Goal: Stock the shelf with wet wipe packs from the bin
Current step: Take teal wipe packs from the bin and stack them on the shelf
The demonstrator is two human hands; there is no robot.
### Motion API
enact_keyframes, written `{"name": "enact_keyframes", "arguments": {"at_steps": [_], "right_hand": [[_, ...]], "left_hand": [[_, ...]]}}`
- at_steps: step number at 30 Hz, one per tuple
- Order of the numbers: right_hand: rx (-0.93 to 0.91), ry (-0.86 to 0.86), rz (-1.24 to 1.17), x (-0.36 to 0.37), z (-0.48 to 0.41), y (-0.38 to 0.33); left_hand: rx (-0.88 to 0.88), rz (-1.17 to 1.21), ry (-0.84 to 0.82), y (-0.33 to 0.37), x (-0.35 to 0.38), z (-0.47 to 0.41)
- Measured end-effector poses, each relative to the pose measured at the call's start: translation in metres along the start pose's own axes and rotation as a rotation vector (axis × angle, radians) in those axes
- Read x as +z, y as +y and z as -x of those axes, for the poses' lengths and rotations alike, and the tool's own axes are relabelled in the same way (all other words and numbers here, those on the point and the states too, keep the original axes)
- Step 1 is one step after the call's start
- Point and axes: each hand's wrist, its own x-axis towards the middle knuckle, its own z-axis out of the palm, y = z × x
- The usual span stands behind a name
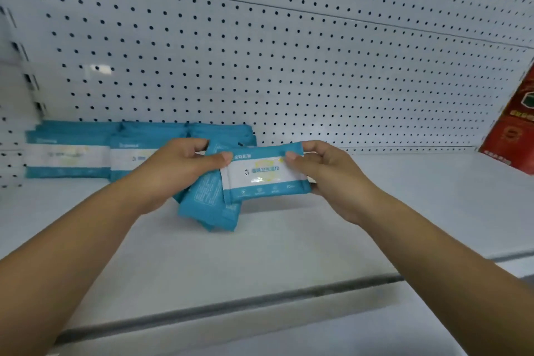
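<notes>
Currently separating the front wet wipe pack (263,176) from a held bundle (208,205), above the shelf (375,211) and in front of the row of packs (69,153) already ranged against the pegboard back (289,66) at the left. Curling the left grip (173,170) round the bundle, with its thumb pressing on the front pack's left end; pinching that pack's right end in the right grip (326,179), thumb on the label face. Not seeing the bin in this view.

Doing the step well, by judgement: drawing the pack off sideways rather than twisting, supporting the soft film near both ends, turning the printed face outward, and setting it upright just beside the last pack in the row, touching it.

Minding the edges: avoiding the shelf's front lip (231,306) near the forearms, and the red box (514,130) at the far right. Finding open room across the shelf between the row and the box, so working rightward from the row
</notes>
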Motion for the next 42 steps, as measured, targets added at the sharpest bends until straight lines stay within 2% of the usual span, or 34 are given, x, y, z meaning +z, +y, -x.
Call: {"name": "enact_keyframes", "arguments": {"at_steps": [5,9,13,18,21,26,30,38,42], "right_hand": [[0.003,-0.155,0.081,0.051,-0.031,0.004],[-0.016,-0.199,0.053,0.091,-0.047,0.01],[-0.045,-0.23,0.028,0.128,-0.059,0.016],[-0.225,-0.209,0.255,0.175,-0.071,0.016],[-0.311,-0.201,0.347,0.199,-0.075,0.012],[-0.45,-0.258,0.484,0.243,-0.075,0.008],[-0.507,-0.295,0.56,0.275,-0.085,0.01],[-0.638,-0.203,0.809,0.315,-0.117,0.008],[-0.764,-0.167,0.923,0.322,-0.125,0.007]], "left_hand": [[-0.037,0.078,0.1,-0.034,-0.045,0.004],[-0.012,0.16,0.328,-0.051,-0.072,0.005],[0.01,0.302,0.704,-0.056,-0.1,0.005],[0.046,0.378,1.359,-0.066,-0.13,0.008],[0.145,0.542,1.616,-0.071,-0.14,0.013],[0.176,0.723,1.792,-0.074,-0.148,0.017],[0.211,0.83,1.864,-0.076,-0.154,0.019],[0.144,0.922,1.892,-0.081,-0.158,0.018],[0.119,0.904,1.893,-0.081,-0.158,0.017]]}}
